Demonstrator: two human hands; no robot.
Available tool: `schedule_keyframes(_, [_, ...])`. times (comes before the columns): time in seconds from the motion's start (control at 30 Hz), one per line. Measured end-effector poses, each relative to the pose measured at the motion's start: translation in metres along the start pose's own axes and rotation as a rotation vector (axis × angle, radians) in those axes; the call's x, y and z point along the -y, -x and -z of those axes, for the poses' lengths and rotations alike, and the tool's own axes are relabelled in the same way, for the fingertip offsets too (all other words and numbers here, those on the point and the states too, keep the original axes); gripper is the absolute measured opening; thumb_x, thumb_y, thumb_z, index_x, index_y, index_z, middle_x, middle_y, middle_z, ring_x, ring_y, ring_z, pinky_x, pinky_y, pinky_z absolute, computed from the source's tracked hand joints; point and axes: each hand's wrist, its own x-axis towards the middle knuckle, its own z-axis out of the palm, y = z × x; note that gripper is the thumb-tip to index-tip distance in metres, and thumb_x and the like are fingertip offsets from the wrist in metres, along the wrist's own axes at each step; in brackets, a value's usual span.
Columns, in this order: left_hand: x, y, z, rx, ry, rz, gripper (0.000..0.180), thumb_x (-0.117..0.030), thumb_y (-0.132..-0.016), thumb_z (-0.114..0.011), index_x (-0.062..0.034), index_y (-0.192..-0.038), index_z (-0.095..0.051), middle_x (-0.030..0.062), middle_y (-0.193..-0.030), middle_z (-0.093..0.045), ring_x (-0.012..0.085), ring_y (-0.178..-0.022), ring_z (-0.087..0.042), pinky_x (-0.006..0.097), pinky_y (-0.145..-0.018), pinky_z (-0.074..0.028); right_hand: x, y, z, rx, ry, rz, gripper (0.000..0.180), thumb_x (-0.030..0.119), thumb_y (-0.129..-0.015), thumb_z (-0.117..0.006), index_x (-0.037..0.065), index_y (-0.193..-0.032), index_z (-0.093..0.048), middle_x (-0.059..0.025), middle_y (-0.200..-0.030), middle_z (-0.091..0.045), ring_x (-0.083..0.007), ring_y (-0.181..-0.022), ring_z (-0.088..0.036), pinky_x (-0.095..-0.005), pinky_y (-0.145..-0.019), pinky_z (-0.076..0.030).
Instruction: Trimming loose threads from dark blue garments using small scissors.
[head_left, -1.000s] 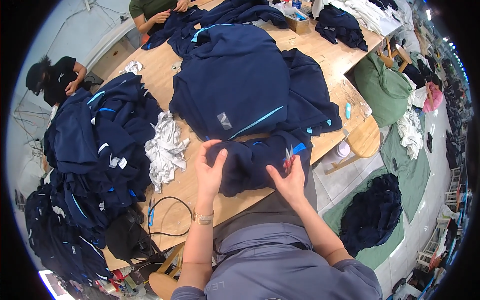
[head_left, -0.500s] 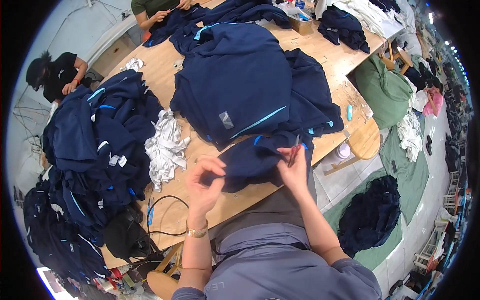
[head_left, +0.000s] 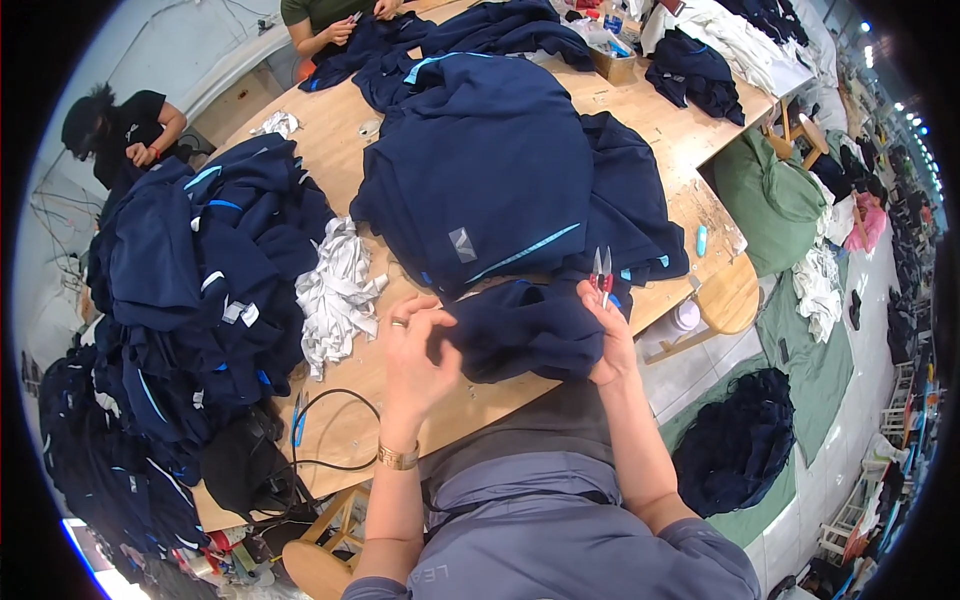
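Note:
A small bunched navy garment (head_left: 525, 330) lies at the near table edge, between my two hands. My left hand (head_left: 415, 350) is at its left end, fingers curled and fingertips at the cloth's edge. My right hand (head_left: 612, 345) has the garment's right end against its palm and fingers. It also grips red-handled thread snips (head_left: 602, 275), whose metal blades point away from me. Just beyond lies a large stack of navy garments (head_left: 490, 170) with light-blue trim and a grey patch.
Left of me stands a tall navy garment heap (head_left: 200, 270), beside white cloth strips (head_left: 340, 290). A black cable (head_left: 335, 395) loops near the table edge. At right are a light-blue cutter (head_left: 701, 241), a wooden stool (head_left: 728, 295) and a green sack (head_left: 765, 190). Two co-workers sit across the table.
My left hand has turned and come to the small garment's left edge. My right hand has rotated palm inward, the snips now upright, and the cloth is more bunched.

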Motion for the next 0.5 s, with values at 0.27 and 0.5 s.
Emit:
schedule_keyframes(0.27, [-0.031, -0.002, -0.031, 0.118, -0.185, -0.367, 0.069, -0.010, -0.062, -0.072, -0.0102, -0.126, -0.047, 0.0052, -0.117, -0.054, 0.0239, -0.122, -0.041, 0.058, -0.104, -0.017, -0.009, -0.002, -0.007, 0.102, -0.270, -0.157, 0.003, 0.006, -0.090, -0.049, 0.006, -0.092, -0.049, -0.0028, -0.082, -0.058, -0.0117, -0.076, -0.062, -0.0219, -0.068, -0.050])
schedule_keyframes(0.5, [-0.022, -0.002, -0.055, 0.068, -0.252, -0.410, 0.063, -0.010, -0.069, -0.065, -0.0044, -0.127, -0.045, 0.0072, -0.109, -0.057, 0.0197, -0.107, -0.053, 0.064, -0.102, -0.014, -0.012, 0.001, -0.014, -0.234, -0.141, -0.041, 0.012, 0.007, -0.091, -0.045, 0.001, -0.096, -0.053, -0.0080, -0.090, -0.061, -0.0184, -0.085, -0.062, -0.0287, -0.079, -0.050])
